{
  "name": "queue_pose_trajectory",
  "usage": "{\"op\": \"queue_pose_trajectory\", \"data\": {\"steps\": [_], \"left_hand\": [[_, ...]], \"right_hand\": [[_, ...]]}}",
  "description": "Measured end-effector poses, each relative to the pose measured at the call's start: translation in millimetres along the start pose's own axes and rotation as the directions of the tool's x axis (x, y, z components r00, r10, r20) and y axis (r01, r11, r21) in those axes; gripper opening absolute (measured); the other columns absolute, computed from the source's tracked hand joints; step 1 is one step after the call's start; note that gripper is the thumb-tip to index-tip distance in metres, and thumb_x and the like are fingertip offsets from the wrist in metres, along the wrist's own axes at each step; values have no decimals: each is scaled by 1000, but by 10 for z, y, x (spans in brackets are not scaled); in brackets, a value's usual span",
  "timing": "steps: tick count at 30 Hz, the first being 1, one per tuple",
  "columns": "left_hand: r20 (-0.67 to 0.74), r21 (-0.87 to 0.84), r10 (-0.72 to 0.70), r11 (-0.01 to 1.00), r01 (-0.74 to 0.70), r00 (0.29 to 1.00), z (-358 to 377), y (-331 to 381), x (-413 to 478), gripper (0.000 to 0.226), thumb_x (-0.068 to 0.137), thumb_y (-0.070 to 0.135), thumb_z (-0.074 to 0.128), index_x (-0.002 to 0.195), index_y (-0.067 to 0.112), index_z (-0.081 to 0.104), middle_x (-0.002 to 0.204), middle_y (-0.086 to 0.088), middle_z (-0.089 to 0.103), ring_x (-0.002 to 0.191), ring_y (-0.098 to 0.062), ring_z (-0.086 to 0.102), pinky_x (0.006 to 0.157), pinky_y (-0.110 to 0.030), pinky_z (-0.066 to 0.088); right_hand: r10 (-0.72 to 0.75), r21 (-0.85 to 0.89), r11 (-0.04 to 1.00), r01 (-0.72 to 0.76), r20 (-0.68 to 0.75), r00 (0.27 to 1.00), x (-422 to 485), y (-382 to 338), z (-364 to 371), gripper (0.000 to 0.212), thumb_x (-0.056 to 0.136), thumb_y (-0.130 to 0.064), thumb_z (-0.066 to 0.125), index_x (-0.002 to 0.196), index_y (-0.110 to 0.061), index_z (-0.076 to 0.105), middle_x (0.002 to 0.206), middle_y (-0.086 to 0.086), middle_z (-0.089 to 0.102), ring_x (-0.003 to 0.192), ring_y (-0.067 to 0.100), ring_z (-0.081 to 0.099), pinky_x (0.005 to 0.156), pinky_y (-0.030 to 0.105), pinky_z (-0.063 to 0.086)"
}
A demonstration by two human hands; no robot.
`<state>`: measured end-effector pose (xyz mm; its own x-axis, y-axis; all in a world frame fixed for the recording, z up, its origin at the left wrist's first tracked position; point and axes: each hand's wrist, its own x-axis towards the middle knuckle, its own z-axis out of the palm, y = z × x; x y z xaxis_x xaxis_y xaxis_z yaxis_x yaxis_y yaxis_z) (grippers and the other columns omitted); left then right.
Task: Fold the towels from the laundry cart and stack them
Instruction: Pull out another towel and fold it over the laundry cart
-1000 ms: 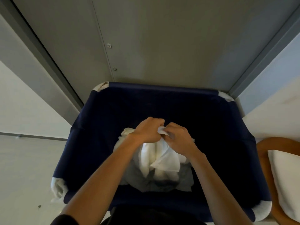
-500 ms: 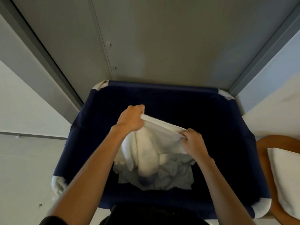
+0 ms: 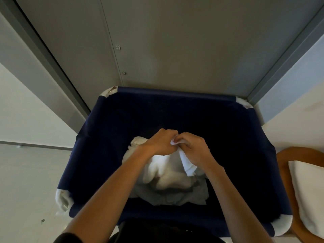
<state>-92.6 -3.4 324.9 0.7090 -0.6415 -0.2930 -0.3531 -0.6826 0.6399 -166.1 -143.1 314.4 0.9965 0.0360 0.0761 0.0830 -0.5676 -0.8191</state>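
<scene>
Over the middle of the navy laundry cart (image 3: pixel 175 94), the left hand (image 3: pixel 158 143) and right hand (image 3: pixel 195 149) touch, both pinching one edge of a white towel (image 3: pixel 164 166) hanging inside: the first fold seems in hand, next needing squared corners

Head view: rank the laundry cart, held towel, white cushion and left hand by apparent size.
Largest: laundry cart.
Next: held towel and white cushion look similar; the frame edge crops the cushion, so unranked.
Smallest: left hand.
</scene>
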Motion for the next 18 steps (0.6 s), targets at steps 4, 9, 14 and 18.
{"op": "queue_pose_trajectory", "data": {"steps": [4,9,14,18], "left_hand": [[-33,-64,-28,998,26,999,-29,-37,29,19,83,9,57,69,17,48,71,1,53,60,-12,48,55,-25,41],[-65,-102,-66,993,59,996,3,-78,37,18,82,6,54,71,20,50,74,-1,54,63,-15,50,57,-29,42],[-90,-144,-43,989,30,995,-42,-80,27,22,83,1,49,79,23,48,79,-1,57,66,-13,51,57,-25,42],[-176,-105,64,991,-83,982,14,-75,14,25,87,4,56,91,23,42,94,4,49,80,-11,46,66,-18,41]], "right_hand": [[189,-26,982,-188,2,982,-2,-17,-117,32,90,-14,61,82,-45,58,95,-15,61,90,0,59,80,14,45],[246,-136,961,-240,25,969,-55,94,-214,15,83,-13,68,90,-26,64,95,-12,61,85,4,57,73,18,44],[217,-151,967,-207,55,975,-68,83,-203,13,83,-15,69,88,-25,62,87,-12,60,79,4,58,69,18,46],[213,-65,975,-213,-6,977,-34,-1,-191,6,85,-17,70,86,-20,65,74,-16,60,67,1,58,58,9,43]]}}
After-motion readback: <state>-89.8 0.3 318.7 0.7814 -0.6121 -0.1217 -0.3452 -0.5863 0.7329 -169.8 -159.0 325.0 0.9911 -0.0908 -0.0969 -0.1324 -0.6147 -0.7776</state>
